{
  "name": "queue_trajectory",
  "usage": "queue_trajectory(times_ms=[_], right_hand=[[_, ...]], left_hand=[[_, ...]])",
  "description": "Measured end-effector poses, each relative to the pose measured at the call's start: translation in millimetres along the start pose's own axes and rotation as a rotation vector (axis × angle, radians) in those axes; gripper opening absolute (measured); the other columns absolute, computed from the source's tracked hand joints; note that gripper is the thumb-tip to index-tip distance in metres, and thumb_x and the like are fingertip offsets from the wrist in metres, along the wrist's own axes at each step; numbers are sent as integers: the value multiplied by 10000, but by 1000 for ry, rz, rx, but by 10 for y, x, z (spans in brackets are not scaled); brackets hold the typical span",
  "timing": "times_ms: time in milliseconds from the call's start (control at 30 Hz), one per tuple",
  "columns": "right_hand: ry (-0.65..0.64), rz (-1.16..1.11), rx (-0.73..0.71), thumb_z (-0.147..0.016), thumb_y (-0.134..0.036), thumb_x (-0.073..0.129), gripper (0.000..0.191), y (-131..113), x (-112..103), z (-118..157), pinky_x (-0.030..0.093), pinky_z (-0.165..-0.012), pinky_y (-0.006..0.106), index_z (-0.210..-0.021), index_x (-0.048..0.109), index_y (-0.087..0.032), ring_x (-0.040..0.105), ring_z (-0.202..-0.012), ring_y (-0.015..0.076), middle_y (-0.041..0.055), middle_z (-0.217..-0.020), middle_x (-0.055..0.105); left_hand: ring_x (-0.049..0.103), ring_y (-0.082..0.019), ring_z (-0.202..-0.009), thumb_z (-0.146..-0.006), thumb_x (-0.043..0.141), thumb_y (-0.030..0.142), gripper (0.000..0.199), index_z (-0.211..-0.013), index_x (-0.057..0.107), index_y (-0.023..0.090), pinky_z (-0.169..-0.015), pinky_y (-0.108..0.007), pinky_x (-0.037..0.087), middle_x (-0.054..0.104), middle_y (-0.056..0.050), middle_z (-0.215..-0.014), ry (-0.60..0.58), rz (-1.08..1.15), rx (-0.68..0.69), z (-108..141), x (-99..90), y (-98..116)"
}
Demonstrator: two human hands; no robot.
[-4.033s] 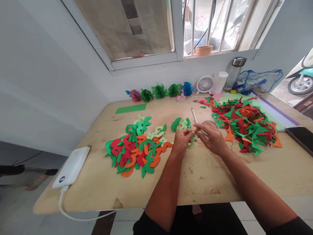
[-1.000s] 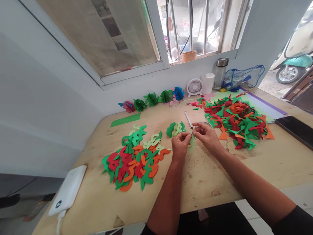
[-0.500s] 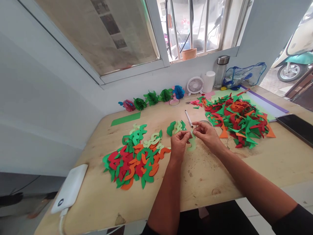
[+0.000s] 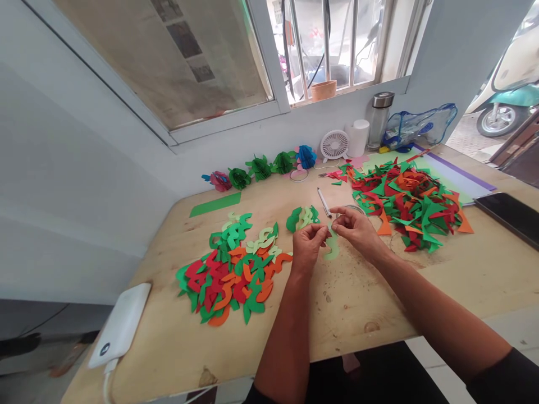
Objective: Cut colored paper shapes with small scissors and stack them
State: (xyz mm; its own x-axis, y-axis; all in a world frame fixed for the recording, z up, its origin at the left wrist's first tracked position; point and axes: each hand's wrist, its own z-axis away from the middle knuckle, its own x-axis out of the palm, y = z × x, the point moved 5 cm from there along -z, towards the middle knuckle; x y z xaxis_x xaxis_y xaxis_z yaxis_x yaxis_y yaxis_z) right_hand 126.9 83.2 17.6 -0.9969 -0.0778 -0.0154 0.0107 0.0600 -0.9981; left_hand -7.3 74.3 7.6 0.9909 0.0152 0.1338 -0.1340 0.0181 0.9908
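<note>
My left hand (image 4: pixel 308 245) and my right hand (image 4: pixel 355 229) meet fingertip to fingertip over the middle of the wooden table. Both are pinched closed, and what they hold is too small to make out. Just below the fingertips lies a pale green paper piece (image 4: pixel 332 247), partly covered by the fingers. Behind my left hand sit green and light green cut shapes (image 4: pixel 304 217). A white pen (image 4: pixel 324 202) lies beyond my fingertips, beside a wire ring partly hidden by my right hand.
Curved paper shapes (image 4: pixel 227 280) are heaped at left, pointed scraps (image 4: pixel 415 202) at right. Paper flowers (image 4: pixel 259 167), a small fan (image 4: pixel 334 145) and a bottle (image 4: pixel 380 122) line the wall. A power bank (image 4: pixel 120 322) lies at the left edge, a phone (image 4: pixel 511 217) at the right.
The view has shifted very slightly. Both hands keep nearly the same pinched pose, and nothing on the table has visibly moved.
</note>
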Motion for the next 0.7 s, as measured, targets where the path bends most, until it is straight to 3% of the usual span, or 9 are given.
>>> queue_trajectory(times_ms=[367, 600, 700], right_hand=[[-10, 51, -16, -666, -277, 604, 418, -19, 15, 7, 390, -548, 253, -1067, 586, -158, 520, -578, 127, -33, -605, 586], [6, 208, -111, -689, -244, 566, 398, -68, 13, 23, 415, -565, 259, -1076, 592, -154, 517, -567, 121, -21, -631, 596], [13, 255, -139, -696, -222, 554, 412, -78, -1, 26, 437, -602, 266, -1101, 586, -153, 533, -597, 126, -14, -656, 603]], left_hand=[[499, -90, -460, -662, 685, 336, 197, -618, 641, 149, -460, -215, 423, 603, -13, -552, 36, -32, 8, 14, 5, 17], [532, -102, -527, -702, 645, 240, 104, -644, 648, 153, -533, -219, 424, 614, -7, -584, 137, -248, 151, 89, 22, 70], [528, -100, -526, -704, 645, 248, 101, -672, 657, 153, -508, -210, 414, 616, -10, -597, 130, -219, 134, 85, 27, 49]])
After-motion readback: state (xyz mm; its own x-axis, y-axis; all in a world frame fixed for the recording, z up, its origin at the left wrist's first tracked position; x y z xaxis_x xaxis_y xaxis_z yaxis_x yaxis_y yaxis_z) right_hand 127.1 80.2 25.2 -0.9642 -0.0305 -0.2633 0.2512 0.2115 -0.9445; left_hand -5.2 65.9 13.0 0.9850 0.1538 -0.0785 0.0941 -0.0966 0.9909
